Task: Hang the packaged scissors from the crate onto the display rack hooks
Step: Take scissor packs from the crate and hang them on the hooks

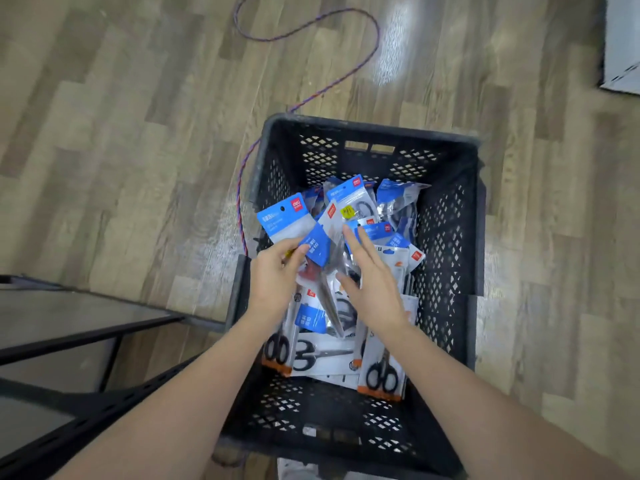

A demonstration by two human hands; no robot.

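A black perforated crate (446, 216) stands on the wood floor, filled with several packaged scissors (381, 372) in blue-topped and white card packs. My left hand (273, 275) grips a few blue-topped packs (285, 218) fanned out above the crate's left side. Just to the right of them, my right hand (372, 278) reaches over the pile with straight, spread fingers, fingertips near another pack (353, 202). The display rack hooks are out of view.
A dark metal shelf frame (104, 344) with grey panels fills the lower left, close to the crate. A purple-red cord (308, 95) snakes across the floor from the crate's left side. A pale box or board (621, 46) sits at the top right corner.
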